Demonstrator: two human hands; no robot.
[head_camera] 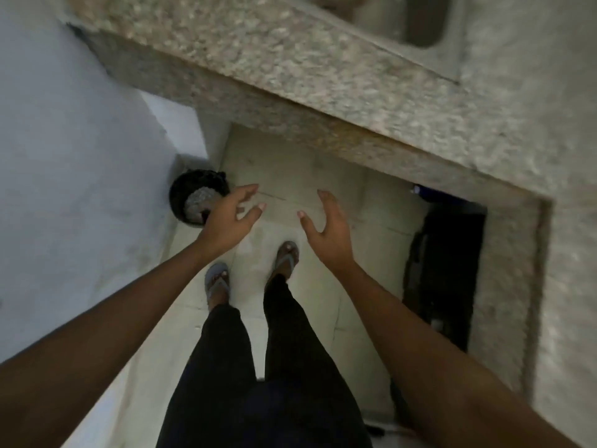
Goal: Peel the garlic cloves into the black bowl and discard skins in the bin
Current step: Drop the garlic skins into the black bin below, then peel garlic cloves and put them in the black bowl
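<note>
**Bin on the floor, both our hands empty**

Bin (197, 202) sits on the floor at far left by the wall, something pale inside. Our left hand (230, 215) hovers just beside it, fingers spread; our right hand (326, 226) too, holding nothing. Granite counter (290, 76) beyond.

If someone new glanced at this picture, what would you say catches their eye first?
First, the two bare hands stretched out over the pale floor: the left hand and the right hand, both with fingers spread and holding nothing. Next, the black bin on the floor by the wall, just left of the left hand, with something grey inside. Above them a speckled stone counter runs across the top of the view.
</note>
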